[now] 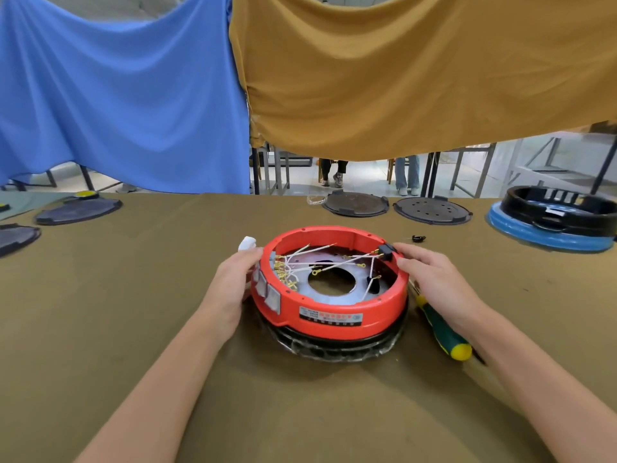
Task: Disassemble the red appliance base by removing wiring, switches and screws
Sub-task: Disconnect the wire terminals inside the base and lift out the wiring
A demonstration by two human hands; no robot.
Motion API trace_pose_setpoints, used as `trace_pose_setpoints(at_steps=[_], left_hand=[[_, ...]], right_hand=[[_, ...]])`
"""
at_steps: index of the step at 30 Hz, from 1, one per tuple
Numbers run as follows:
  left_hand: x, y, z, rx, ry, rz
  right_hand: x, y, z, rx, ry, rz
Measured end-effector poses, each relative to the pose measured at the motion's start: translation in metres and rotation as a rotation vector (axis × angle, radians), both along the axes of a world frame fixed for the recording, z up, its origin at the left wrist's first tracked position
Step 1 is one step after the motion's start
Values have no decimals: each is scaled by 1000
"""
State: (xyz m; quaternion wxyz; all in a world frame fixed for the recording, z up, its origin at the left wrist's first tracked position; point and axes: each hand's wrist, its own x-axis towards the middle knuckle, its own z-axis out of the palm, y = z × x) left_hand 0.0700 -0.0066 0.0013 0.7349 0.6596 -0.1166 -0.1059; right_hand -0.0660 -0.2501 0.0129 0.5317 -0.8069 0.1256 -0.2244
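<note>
Red appliance base (329, 310) sits open side up between both hands, round, so no long axis; its label faces the person. Left hand (233, 285) cups the switch side, fingers curled against it. Right hand (430, 279) pinches the black socket (386, 251) at the rim. Wiring (320, 262) looks loose; working that socket free seems next.

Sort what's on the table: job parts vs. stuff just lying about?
In the job:
red base
white wires inside it
grey switches on its side
black socket at its rim
left hand, right hand, both on the base
screwdriver

Lying about:
dark round plates
blue-and-black base
small black part
</note>
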Motion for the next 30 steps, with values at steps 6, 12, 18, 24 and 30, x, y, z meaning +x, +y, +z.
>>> trace_pose_setpoints(at_steps=[6,12,18,24,30], left_hand=[[-2,7,8,-119,-68,-11],[-1,7,12,-310,-189,-48],[-7,11,18,-379,-284,-149],[-7,12,19,-364,-291,-232],[-4,13,17,-354,-310,-239]], right_hand=[[-3,2,5,89,-89,39],[-6,10,8,11,-275,33],[-10,19,5,22,-473,7],[-11,20,6,-1,-560,17],[-10,23,5,31,-624,5]])
